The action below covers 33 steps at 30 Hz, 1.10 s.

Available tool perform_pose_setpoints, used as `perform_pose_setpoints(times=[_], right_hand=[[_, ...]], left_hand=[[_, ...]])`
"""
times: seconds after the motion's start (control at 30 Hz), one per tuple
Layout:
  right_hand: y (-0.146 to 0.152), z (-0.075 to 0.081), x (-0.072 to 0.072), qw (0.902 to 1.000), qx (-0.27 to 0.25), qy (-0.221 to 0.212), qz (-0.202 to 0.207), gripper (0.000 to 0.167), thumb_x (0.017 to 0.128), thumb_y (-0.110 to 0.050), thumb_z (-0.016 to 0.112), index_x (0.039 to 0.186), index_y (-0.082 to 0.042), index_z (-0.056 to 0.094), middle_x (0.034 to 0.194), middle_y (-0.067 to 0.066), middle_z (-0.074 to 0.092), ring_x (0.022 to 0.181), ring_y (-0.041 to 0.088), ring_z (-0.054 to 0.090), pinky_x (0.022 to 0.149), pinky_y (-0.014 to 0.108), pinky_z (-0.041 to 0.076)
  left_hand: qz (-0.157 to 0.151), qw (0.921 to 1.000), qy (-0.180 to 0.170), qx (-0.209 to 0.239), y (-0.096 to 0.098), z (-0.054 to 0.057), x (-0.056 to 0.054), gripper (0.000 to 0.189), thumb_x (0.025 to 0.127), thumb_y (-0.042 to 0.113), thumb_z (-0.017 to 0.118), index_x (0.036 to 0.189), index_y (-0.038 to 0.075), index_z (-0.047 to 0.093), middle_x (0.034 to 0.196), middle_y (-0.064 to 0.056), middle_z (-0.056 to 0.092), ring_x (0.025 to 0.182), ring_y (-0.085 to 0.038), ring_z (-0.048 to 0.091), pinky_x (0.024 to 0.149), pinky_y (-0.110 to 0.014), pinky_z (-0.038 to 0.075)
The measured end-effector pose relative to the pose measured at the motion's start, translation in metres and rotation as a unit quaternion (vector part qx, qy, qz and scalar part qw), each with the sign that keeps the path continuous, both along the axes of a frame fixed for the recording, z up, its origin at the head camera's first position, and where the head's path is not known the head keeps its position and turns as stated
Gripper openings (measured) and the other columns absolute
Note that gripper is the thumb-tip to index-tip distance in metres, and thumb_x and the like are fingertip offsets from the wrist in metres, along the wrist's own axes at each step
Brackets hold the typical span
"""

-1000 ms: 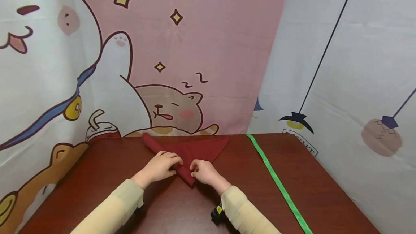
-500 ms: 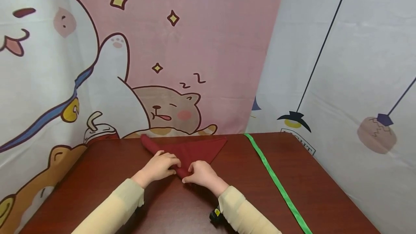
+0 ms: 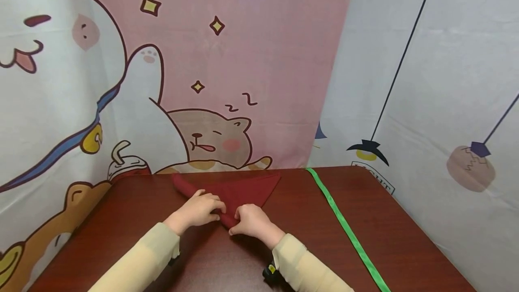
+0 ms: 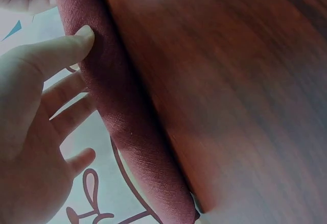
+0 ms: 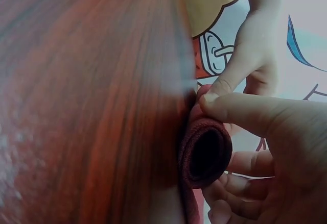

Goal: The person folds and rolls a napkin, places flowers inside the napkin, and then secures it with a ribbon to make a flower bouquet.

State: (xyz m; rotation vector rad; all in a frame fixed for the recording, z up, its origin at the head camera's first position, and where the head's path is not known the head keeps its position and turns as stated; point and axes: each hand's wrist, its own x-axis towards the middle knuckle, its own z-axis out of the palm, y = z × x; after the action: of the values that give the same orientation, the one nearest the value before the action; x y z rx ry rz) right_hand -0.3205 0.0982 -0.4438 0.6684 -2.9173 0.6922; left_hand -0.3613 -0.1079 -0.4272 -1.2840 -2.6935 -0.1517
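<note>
Head view shows a red cloth [image 3: 247, 190] at the centre of the frame, on the brown table [image 3: 219, 267]. Its left side is a roll slanting from the table's far edge down towards the middle; the rest lies flat as a pointed flap to the right. Left hand [image 3: 198, 209] pinches the roll partway along; in the left wrist view its thumb presses the near face, with fingers behind. Right hand [image 3: 256, 222] pinches the roll near its lower end; the right wrist view, lower centre, shows that end as a hollow coil, thumb on one side and fingers on the other. Right of the cloth, well apart, a green strip [image 3: 342, 221] runs down the table. Behind hangs a cartoon backdrop [image 3: 284, 48].
</note>
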Motion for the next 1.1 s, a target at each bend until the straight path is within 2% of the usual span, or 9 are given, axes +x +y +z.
perform_pose_setpoints(times=[0.2,0.37,0.5,0.7,0.8,0.97,1.1], right_hand=[[0.001,0.001,-0.002,1.0,-0.004,-0.005,0.002,0.026,0.069,-0.027,0.082,0.064,-0.015,0.06,0.055,-0.01,0.049,0.052,0.007,0.041,0.051,0.023,0.038],[0.005,0.001,-0.006,0.9996,-0.013,-0.027,0.003,0.023,0.073,-0.025,0.08,0.06,-0.017,0.062,0.049,-0.012,0.049,0.048,0.005,0.042,0.048,0.022,0.037],[0.008,0.0,-0.01,0.9991,-0.019,-0.037,0.007,0.018,0.075,-0.023,0.079,0.065,-0.015,0.068,0.051,-0.012,0.052,0.047,0.005,0.046,0.048,0.021,0.039],[0.013,0.001,-0.013,0.9991,-0.02,-0.035,0.016,0.012,0.077,-0.021,0.077,0.072,-0.01,0.072,0.054,-0.012,0.054,0.049,0.004,0.046,0.05,0.02,0.04],[0.015,0.002,-0.013,0.9989,-0.023,-0.035,0.022,0.016,0.079,-0.018,0.075,0.066,-0.011,0.07,0.051,-0.013,0.05,0.048,0.004,0.043,0.048,0.02,0.038],[0.017,0.003,-0.013,0.998,-0.025,-0.049,0.031,0.031,0.083,-0.015,0.068,0.054,-0.015,0.058,0.045,-0.014,0.039,0.044,0.004,0.036,0.044,0.02,0.03],[0.019,0.001,-0.016,0.9971,-0.029,-0.059,0.036,0.027,0.083,-0.014,0.064,0.056,-0.013,0.061,0.047,-0.013,0.039,0.044,0.004,0.036,0.045,0.02,0.03]], left_hand=[[0.0,0.9999,0.009,0.009,0.001,-0.002,0.001,0.018,0.083,0.018,0.075,0.1,0.021,0.069,0.1,0.005,0.064,0.102,-0.021,0.059,0.095,-0.06,0.034],[-0.002,0.9993,0.024,0.028,0.001,-0.006,-0.001,0.026,0.081,0.018,0.077,0.105,0.021,0.067,0.104,0.004,0.063,0.104,-0.02,0.059,0.097,-0.059,0.034],[0.0,0.9987,0.038,0.034,0.001,-0.007,-0.003,0.032,0.079,0.02,0.079,0.108,0.022,0.065,0.105,0.005,0.062,0.105,-0.018,0.058,0.098,-0.055,0.034],[-0.01,0.9969,0.066,0.041,0.003,-0.008,-0.002,0.031,0.077,0.021,0.08,0.103,0.022,0.064,0.104,0.005,0.061,0.103,-0.017,0.057,0.095,-0.051,0.037],[-0.012,0.9964,0.073,0.043,0.003,-0.008,-0.001,0.031,0.077,0.021,0.08,0.104,0.022,0.064,0.105,0.005,0.062,0.104,-0.018,0.057,0.094,-0.051,0.037],[-0.008,0.9967,0.068,0.044,0.003,-0.009,-0.001,0.031,0.079,0.021,0.079,0.108,0.022,0.067,0.108,0.004,0.062,0.106,-0.019,0.057,0.096,-0.052,0.037],[-0.003,0.9973,0.059,0.043,0.003,-0.01,-0.001,0.032,0.079,0.021,0.079,0.11,0.022,0.068,0.108,0.005,0.063,0.107,-0.018,0.057,0.097,-0.053,0.036]])
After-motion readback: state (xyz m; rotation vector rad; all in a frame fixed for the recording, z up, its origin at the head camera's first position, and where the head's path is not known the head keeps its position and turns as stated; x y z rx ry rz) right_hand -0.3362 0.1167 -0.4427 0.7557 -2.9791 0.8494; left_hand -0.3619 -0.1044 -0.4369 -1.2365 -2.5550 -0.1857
